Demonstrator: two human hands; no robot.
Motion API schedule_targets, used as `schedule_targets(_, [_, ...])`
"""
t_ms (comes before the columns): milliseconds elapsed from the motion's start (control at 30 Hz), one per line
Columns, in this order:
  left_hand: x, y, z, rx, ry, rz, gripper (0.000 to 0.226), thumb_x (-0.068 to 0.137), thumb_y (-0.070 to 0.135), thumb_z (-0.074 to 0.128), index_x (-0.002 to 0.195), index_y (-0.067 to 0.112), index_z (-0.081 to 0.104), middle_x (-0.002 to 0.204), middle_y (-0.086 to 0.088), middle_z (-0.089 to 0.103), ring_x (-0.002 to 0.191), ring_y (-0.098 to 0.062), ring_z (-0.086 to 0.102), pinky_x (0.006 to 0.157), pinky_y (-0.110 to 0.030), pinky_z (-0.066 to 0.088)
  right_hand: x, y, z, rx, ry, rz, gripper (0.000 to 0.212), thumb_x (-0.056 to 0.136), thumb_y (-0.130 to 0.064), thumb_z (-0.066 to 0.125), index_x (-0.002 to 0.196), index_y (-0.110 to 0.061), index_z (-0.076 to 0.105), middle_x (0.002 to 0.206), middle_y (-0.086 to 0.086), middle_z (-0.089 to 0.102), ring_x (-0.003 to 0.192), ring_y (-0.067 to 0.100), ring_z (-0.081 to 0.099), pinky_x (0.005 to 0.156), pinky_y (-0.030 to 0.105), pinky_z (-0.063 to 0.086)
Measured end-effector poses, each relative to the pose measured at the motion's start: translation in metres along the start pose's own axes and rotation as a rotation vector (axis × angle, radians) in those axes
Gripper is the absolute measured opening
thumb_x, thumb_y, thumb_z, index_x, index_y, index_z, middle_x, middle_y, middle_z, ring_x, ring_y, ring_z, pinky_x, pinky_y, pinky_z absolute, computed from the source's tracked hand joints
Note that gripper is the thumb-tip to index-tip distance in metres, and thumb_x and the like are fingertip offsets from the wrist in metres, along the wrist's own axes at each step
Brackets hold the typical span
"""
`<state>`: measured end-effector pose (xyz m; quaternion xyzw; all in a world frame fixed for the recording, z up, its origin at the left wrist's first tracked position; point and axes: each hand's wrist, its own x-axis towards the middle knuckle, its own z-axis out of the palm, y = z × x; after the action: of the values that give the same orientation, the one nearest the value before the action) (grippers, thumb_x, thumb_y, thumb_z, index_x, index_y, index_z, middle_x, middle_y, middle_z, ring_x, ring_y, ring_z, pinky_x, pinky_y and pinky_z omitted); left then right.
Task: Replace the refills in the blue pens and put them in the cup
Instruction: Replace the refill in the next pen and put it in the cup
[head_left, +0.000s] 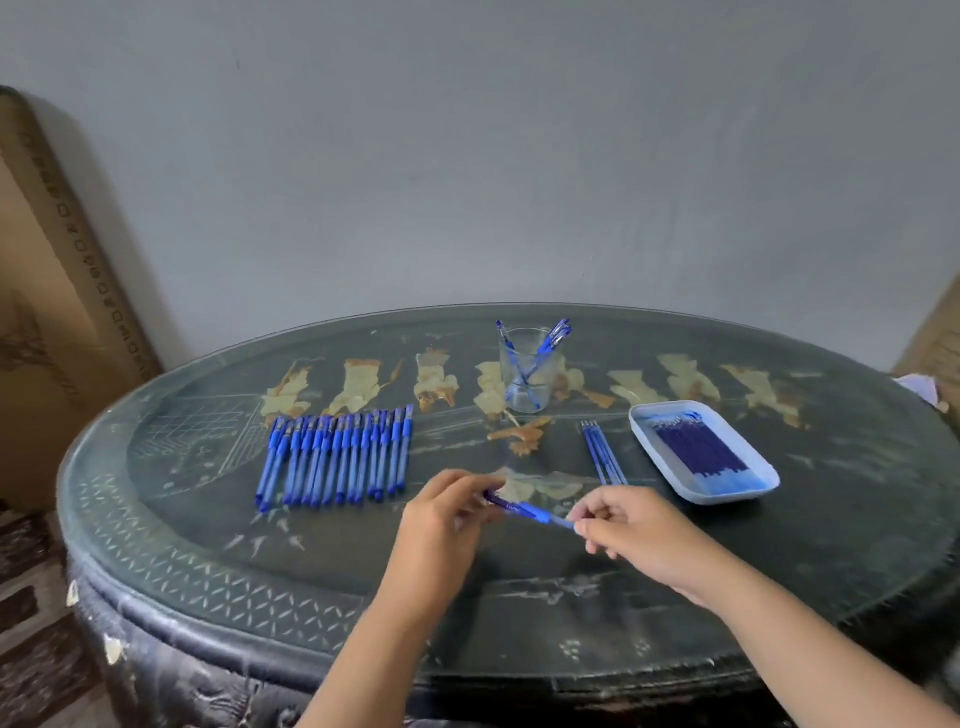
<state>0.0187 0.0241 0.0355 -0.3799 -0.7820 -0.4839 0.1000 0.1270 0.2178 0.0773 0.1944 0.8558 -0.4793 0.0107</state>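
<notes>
Progress: early, with most of the job left

Both hands work one blue pen (524, 512) just above the table (208, 561), near the middle of its near edge. The left hand (447, 514) pinches the barrel end and the right hand (634, 530) pinches the tip end. I cannot tell whether the pen is being opened or closed. The cup (525, 387), toward the far edge, holds only about three finished pens. A long row of pens (337, 457) waits toward the left edge. A few loose refills (602, 454), probably spent ones, lie beside the tray (641, 423) of fresh refills toward the right edge.
</notes>
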Motion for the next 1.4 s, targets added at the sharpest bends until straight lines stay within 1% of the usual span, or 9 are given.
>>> schedule_targets(133, [-0.012, 0.005, 0.016, 0.036, -0.006, -0.057, 0.019, 0.081, 0.004, 0.075, 0.093, 0.018, 0.073, 0.093, 0.013, 0.062, 0.080, -0.007, 0.059, 0.075, -0.021, 0.049, -0.002, 0.023, 0.004, -0.164, 0.040, -0.174, 0.012, 0.090, -0.025, 0.065, 0.098, -0.032, 0.069, 0.085, -0.012, 0.066, 0.073, -0.004, 0.057, 0.072, 0.015, 0.048])
schedule_targets(233, [-0.022, 0.006, 0.023, 0.061, 0.001, -0.084, 0.020, 0.083, 0.001, 0.072, 0.096, 0.017, 0.072, 0.095, 0.012, 0.062, 0.083, -0.005, 0.059, 0.078, -0.021, 0.049, 0.003, 0.043, 0.023, -0.463, 0.216, -0.431, 0.024, 0.096, -0.031, 0.055, 0.116, -0.029, 0.068, 0.096, -0.012, 0.065, 0.089, 0.005, 0.056, 0.084, 0.023, 0.046])
schedule_targets(367, [-0.023, 0.007, 0.023, 0.098, -0.032, -0.076, 0.025, 0.080, -0.001, 0.073, 0.096, 0.018, 0.071, 0.093, 0.014, 0.064, 0.087, -0.001, 0.058, 0.079, -0.007, 0.043, 0.011, 0.059, 0.043, -0.552, 0.386, -0.552, 0.040, 0.094, -0.050, 0.040, 0.114, -0.030, 0.069, 0.080, -0.008, 0.051, 0.077, 0.017, 0.051, 0.074, 0.032, 0.044])
schedule_targets(600, [-0.024, 0.010, 0.026, 0.173, -0.109, -0.043, 0.015, 0.085, 0.009, 0.071, 0.097, 0.018, 0.073, 0.092, 0.020, 0.062, 0.090, -0.006, 0.060, 0.083, -0.021, 0.048, 0.016, 0.061, 0.046, -0.552, 0.449, -0.667, 0.025, 0.093, -0.032, 0.044, 0.096, -0.024, 0.067, 0.086, -0.011, 0.061, 0.075, 0.015, 0.053, 0.070, 0.036, 0.049])
schedule_targets(733, [-0.024, 0.013, 0.030, 0.190, -0.110, -0.069, 0.009, 0.090, 0.011, 0.065, 0.097, 0.013, 0.071, 0.091, 0.014, 0.061, 0.089, -0.009, 0.057, 0.080, -0.012, 0.043, 0.014, 0.061, 0.048, -0.576, 0.467, -0.744, 0.009, 0.087, -0.014, 0.063, 0.093, -0.019, 0.066, 0.086, -0.009, 0.062, 0.074, 0.016, 0.054, 0.068, 0.034, 0.048])
schedule_targets(933, [-0.023, 0.002, 0.020, 0.079, 0.120, -0.318, 0.018, 0.099, 0.018, 0.052, 0.085, 0.018, 0.063, 0.085, 0.005, 0.064, 0.082, -0.013, 0.058, 0.069, -0.008, 0.037, 0.018, 0.066, 0.038, -0.478, 0.588, -0.678, 0.017, 0.082, -0.003, 0.071, 0.090, -0.016, 0.065, 0.084, -0.006, 0.061, 0.075, 0.018, 0.056, 0.067, 0.036, 0.048])
schedule_targets(1000, [-0.022, 0.001, 0.022, 0.117, 0.093, -0.270, 0.013, 0.098, 0.017, 0.054, 0.089, 0.015, 0.063, 0.088, 0.005, 0.062, 0.085, -0.013, 0.056, 0.075, -0.008, 0.038, 0.017, 0.065, 0.041, -0.533, 0.581, -0.705, 0.015, 0.084, -0.006, 0.069, 0.092, -0.018, 0.064, 0.085, -0.007, 0.060, 0.075, 0.018, 0.057, 0.066, 0.035, 0.048])
schedule_targets(1200, [-0.024, -0.007, 0.028, 0.315, 0.111, -0.218, 0.014, 0.084, 0.016, 0.074, 0.097, 0.022, 0.072, 0.100, 0.011, 0.065, 0.098, -0.016, 0.059, 0.086, -0.042, 0.045, 0.019, 0.068, 0.043, -0.608, 0.579, -0.676, 0.017, 0.087, -0.010, 0.066, 0.101, -0.019, 0.061, 0.094, -0.006, 0.058, 0.082, 0.018, 0.055, 0.073, 0.034, 0.048])
schedule_targets(1400, [-0.024, -0.008, 0.031, 0.346, 0.069, -0.291, 0.020, 0.084, 0.027, 0.072, 0.104, 0.030, 0.073, 0.108, 0.015, 0.066, 0.110, -0.011, 0.054, 0.091, -0.027, 0.025, 0.020, 0.070, 0.044, -0.654, 0.548, -0.698, 0.017, 0.086, -0.010, 0.067, 0.100, -0.018, 0.061, 0.093, -0.005, 0.057, 0.079, 0.019, 0.053, 0.070, 0.036, 0.049])
